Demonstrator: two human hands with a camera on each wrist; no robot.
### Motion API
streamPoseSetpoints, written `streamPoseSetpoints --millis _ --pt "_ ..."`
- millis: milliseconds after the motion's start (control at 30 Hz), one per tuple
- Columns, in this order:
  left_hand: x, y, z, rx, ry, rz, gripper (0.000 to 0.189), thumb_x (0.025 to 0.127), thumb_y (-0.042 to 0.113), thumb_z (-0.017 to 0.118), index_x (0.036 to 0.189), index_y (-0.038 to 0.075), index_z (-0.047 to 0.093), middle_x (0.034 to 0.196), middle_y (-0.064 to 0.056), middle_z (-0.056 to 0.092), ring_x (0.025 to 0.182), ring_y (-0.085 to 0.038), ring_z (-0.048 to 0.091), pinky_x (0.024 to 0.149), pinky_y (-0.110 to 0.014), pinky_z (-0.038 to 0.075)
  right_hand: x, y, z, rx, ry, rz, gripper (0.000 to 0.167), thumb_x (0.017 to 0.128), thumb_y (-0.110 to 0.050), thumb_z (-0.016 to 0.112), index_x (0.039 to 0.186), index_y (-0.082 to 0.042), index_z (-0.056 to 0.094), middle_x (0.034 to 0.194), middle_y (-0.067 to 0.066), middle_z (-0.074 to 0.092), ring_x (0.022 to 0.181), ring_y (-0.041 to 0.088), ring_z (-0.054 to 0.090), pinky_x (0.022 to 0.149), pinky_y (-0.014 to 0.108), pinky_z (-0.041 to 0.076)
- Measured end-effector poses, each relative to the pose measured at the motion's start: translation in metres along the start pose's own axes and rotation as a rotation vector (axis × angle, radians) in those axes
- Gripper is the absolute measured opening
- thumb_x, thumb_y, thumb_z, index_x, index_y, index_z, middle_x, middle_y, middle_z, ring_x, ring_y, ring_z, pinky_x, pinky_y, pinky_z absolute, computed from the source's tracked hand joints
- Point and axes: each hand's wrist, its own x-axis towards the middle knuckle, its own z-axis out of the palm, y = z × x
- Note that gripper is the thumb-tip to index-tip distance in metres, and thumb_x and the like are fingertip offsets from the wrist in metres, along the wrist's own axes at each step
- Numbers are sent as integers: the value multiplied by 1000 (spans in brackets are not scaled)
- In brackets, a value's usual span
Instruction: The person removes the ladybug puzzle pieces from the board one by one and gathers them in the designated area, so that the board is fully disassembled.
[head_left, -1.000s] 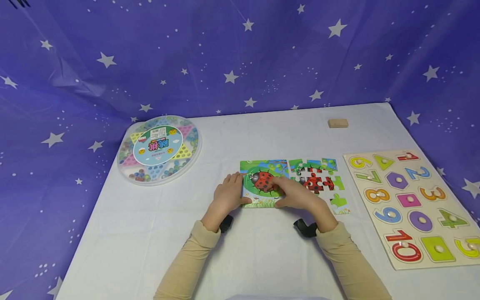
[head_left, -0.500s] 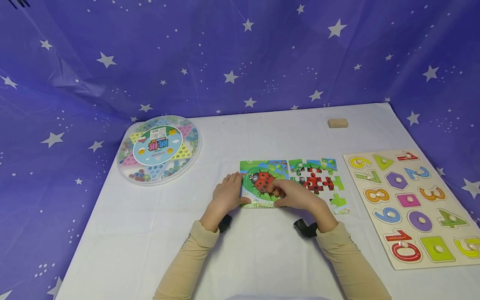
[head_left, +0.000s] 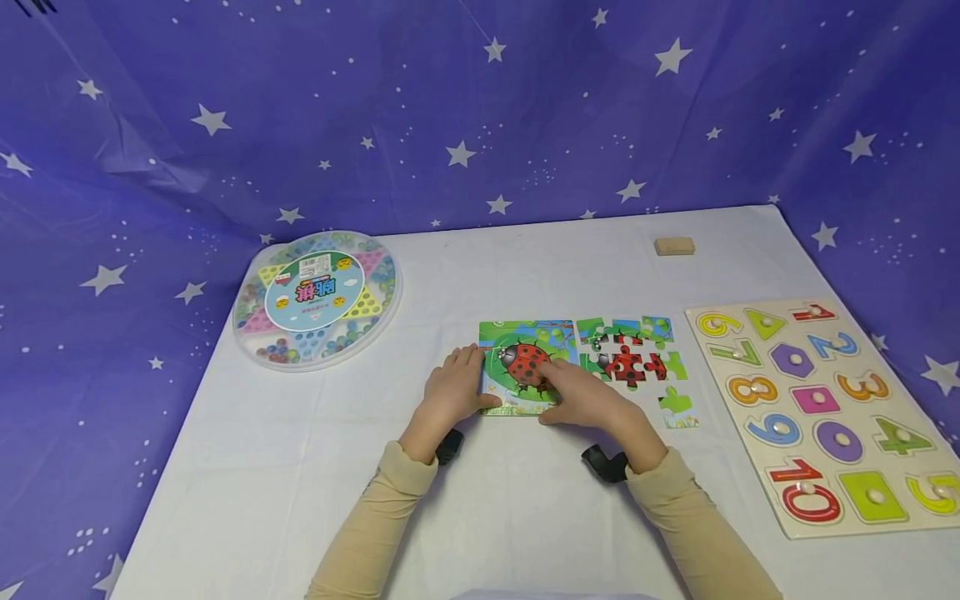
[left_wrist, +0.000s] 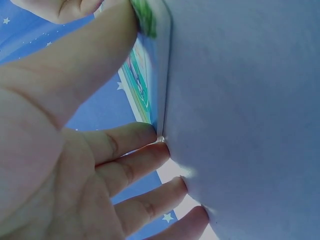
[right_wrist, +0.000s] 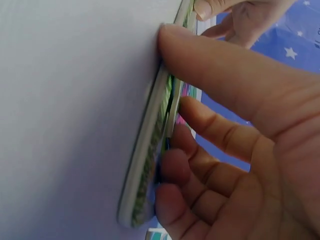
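A square ladybug puzzle board lies flat on the white table. Along its left edge rests my left hand, fingers nearly straight, the fingertips down at the table and the thumb on the near corner. My right hand bends over the board's near right part, its thumb at the front edge. In the right wrist view, the edge of a thin puzzle piece stands tilted up from the board under the curled fingertips. Loose puzzle pieces with ladybug and green parts lie right of the board, partly joined.
A wooden number and shape board lies at the right. At the back left sits a round clear Chinese checkers box with coloured marbles. A small wooden block stands near the back edge, before a purple star curtain.
My right hand has shifted slightly left and toward the near edge, its thumb now further along the board's front edge. My left hand stays in place.
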Motion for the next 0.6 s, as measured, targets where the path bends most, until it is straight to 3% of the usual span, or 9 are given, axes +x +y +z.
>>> streamPoseSetpoints --millis 267,600 --pt "1 -1 1 -9 11 1 84 75 45 70 138 4 33 141 -14 32 129 -33 27 95 -49 34 -5 9 -5 112 -26 -49 40 67 -10 79 99 -10 56 95 1 49 87 17 47 76 34 42" --pt "1 -1 1 -14 16 12 84 75 45 70 137 3 33 140 -15 33 128 -34 28 94 -49 34 -33 33 -34 199 46 10 42 65 -9 80 99 -3 56 92 4 53 80 19 46 71 34 42"
